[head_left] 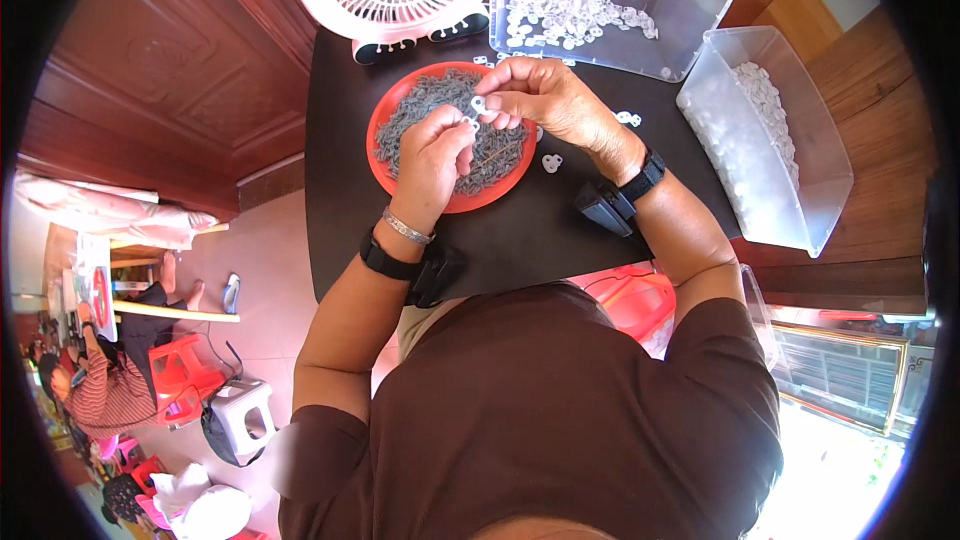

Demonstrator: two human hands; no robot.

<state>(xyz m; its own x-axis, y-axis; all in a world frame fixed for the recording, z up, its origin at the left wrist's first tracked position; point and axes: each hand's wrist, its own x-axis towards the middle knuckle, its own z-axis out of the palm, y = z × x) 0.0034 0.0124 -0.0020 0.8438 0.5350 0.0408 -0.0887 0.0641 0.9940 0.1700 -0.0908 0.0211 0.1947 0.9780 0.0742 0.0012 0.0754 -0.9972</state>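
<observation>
Both hands meet above a round orange-red basin (pixel 462 206) heaped with small grey twisted pieces (pixel 420 105). My right hand (pixel 555 105) pinches a small white plastic piece with a hole (pixel 478 104) between thumb and fingertips. Just below it, my left hand (pixel 428 155) is closed, with a bit of white plastic (pixel 471 124) at its thumb and fingertip. Whether the two white bits are joined I cannot tell. On the black table (pixel 530 240), right of the basin, lies a three-lobed white piece (pixel 551 163), with more white pieces (pixel 628 119) farther right.
A white fan (pixel 360 15) stands behind the basin. Beside it, a clear plastic box (pixel 690 15) holds many white pieces; another translucent bin (pixel 830 190) with white pieces is at the right. A person (pixel 105 395) sits far left near a red stool (pixel 182 380).
</observation>
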